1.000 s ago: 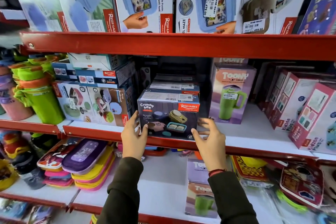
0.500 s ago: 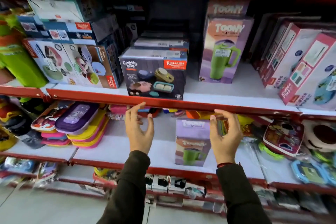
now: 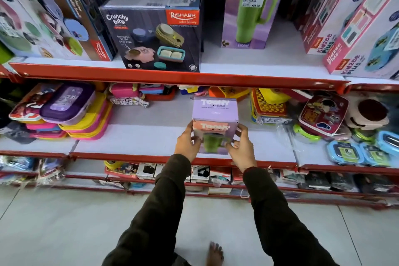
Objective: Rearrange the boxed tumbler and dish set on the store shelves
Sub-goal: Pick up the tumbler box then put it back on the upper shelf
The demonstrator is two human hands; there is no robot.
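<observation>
Both hands are on the tumbler box (image 3: 215, 127) now, the purple carton standing upright near the front edge of the lower shelf (image 3: 138, 140), roughly mid-span with bare white board to its left. This looks like the pick-up step: the carton is framed from both sides, base apparently on the shelf, though the fingers hide its bottom corners so I can't say whether it is clear of the board.

The left hand (image 3: 187, 143) is cupped against the carton's left face, fingers curled round the front corner, half closed. The right hand (image 3: 240, 147) mirrors it on the right face, fingers spread and wrapped onto the front panel over the printed green mug. So it's a two-sided clamp, neither hand fully closed, the box pinched between the palms.

Up on the upper shelf (image 3: 248, 60), the dish set box (image 3: 159, 34), the dark "Crunchy Bite" carton, sits right at the front edge, touching nothing the hands are doing. Just to its right, set further back, stands a second tumbler box (image 3: 248, 6) with open white shelf in front of it.

The likely next move is lifting the carton straight up and out past the red front lip (image 3: 172, 77) of the shelf above, keeping it upright. That gap beside the dish set seems the natural landing spot, but that is a guess. The tall carton is light; the squeeze needs to be even or it could twist.
</observation>
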